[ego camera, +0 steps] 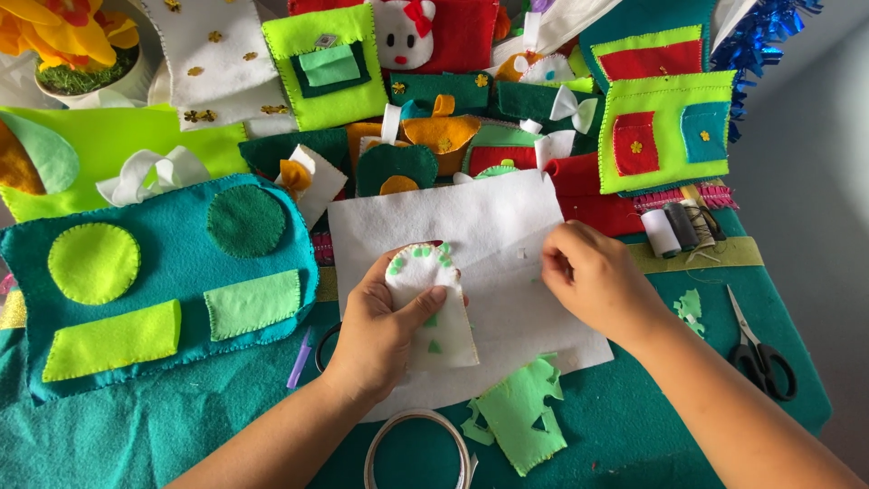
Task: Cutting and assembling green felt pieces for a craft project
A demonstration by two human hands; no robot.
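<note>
My left hand (380, 330) holds a small white felt piece (433, 308) with a rounded top, dotted with little green felt bits, thumb pressed on its front. My right hand (593, 276) hovers just right of it with fingers pinched together, over a large white felt sheet (471, 226); whether something tiny sits between the fingertips I cannot tell. Below the hands lies a light green felt scrap (520, 417) with cut-out holes.
A teal felt panel (172, 272) with green circles and rectangles lies at the left. Scissors (760, 349) and thread spools (679, 226) sit at the right. A clear tape ring (418, 448) lies near the front. Felt houses and ornaments crowd the back.
</note>
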